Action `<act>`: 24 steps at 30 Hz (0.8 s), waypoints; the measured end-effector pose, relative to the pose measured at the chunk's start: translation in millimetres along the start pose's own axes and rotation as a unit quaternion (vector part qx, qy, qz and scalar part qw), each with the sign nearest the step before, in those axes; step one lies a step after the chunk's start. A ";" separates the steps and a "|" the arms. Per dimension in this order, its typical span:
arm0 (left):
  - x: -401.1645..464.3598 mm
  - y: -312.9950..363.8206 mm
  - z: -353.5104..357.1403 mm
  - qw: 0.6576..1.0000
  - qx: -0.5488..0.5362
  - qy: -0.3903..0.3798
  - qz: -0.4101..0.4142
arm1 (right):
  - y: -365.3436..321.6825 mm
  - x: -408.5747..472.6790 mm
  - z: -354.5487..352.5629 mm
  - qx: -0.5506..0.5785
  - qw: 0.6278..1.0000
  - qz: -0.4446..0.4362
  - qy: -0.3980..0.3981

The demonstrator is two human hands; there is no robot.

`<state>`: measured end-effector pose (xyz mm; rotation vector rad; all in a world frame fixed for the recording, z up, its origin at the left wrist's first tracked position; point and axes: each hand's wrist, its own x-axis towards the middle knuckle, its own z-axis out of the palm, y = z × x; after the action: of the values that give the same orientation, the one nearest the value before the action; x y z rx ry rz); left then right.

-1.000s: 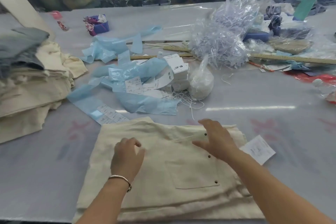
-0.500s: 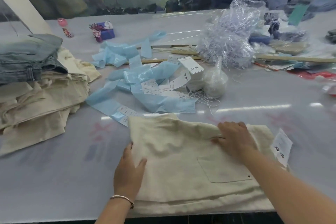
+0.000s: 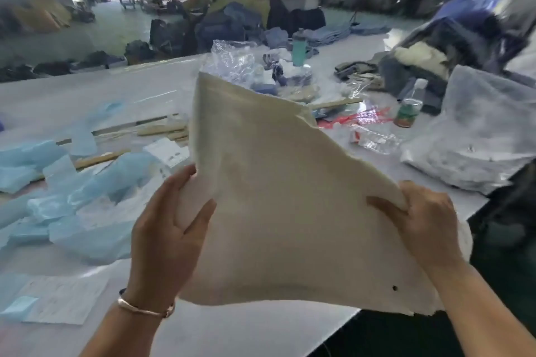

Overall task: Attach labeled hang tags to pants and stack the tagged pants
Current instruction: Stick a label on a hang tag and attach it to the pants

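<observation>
We hold a pair of folded cream pants (image 3: 278, 211) up off the table (image 3: 261, 333), one hand at each side. The cloth is a thick, matte weave, and it rises to a soft peak at the top left, with its upper edge sloping down to the right in a slightly ragged line. A small dark rivet (image 3: 394, 288) dots the lower right corner.

Our left hand (image 3: 171, 229) grips the left edge, thumb lying across the front of the cloth and fingers curled behind it; a thin metal bracelet (image 3: 145, 309) circles that wrist. Our right hand (image 3: 426, 226) pinches the right corner, thumb on the front and the cloth bunched over the knuckles.

The table is smooth, pale and glossy. On its left lie crumpled sheets of light blue plastic (image 3: 78, 211), thin and half see-through, with white printed paper tags (image 3: 166, 151) among them and flat wooden sticks (image 3: 162, 129) beyond. Behind the pants stands a crinkled clear plastic bag (image 3: 232, 62). To the right sit a clear bottle with a green label (image 3: 409, 107), a tall teal bottle (image 3: 298, 46), and a frosted plastic bag (image 3: 475, 136) bulging over folded cloth.
</observation>
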<state>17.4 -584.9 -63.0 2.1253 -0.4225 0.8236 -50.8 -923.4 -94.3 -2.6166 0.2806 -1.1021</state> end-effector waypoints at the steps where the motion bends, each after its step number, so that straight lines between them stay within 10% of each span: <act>1: 16.2 6.7 18.7 1.000 -0.014 -0.017 0.018 | 15.0 4.7 -13.0 -0.006 1.000 0.025 0.004; 11: 175.9 28.1 241.3 0.963 0.044 -0.257 0.066 | 152.6 73.6 18.9 0.043 0.945 0.291 -0.140; 14: 156.5 13.1 302.1 0.940 0.113 -0.312 0.072 | 177.7 65.7 69.9 -0.138 0.917 0.226 -0.300; 19: 56.2 -6.9 376.4 0.846 0.122 -0.518 0.037 | 169.8 36.1 127.6 -0.091 0.878 0.047 -0.467; 24: 29.9 -15.0 390.2 0.845 0.117 -0.521 0.015 | 169.1 32.1 141.3 -0.101 0.884 0.020 -0.456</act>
<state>208.7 -881.0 -233.6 2.6581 -0.9333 -0.3927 62.0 -1065.1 -223.8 -2.9452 0.2292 0.2623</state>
